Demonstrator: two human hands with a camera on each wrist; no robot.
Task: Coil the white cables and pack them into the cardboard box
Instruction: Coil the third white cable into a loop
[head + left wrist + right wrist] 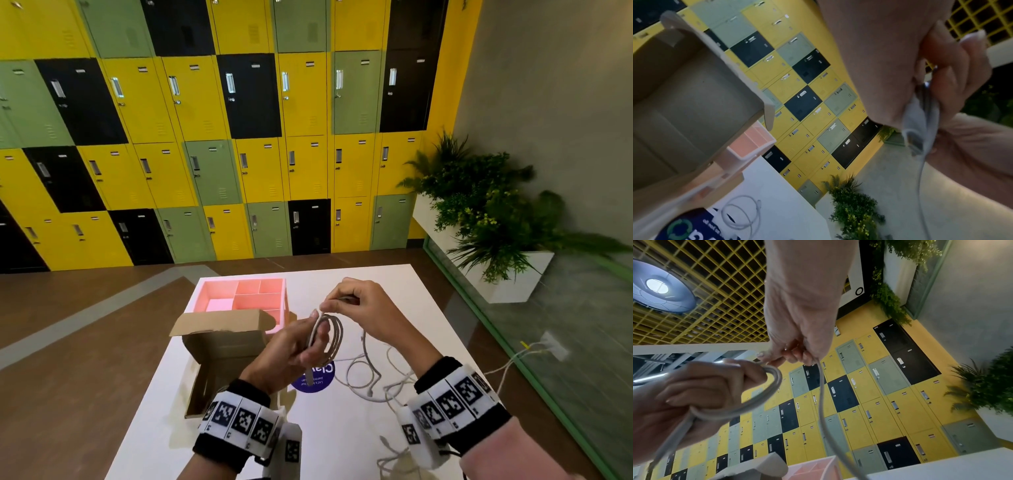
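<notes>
Standing open on the white table (342,445), the cardboard box (222,346) is left of both hands; the left hand (291,349) grips the coiled white cable (334,337) above the table, the right hand (363,308) pinches its free strand.

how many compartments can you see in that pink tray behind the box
5 visible in the pink tray: one large at left, two small at the back right, two below them. The cardboard box flap hides the near edge.

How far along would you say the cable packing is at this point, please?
Early on. The cardboard box is open and, from the left wrist view, looks empty. The left hand holds a coil of a few loops while the right hand feeds cable. More loose cables lie on the table.
</notes>
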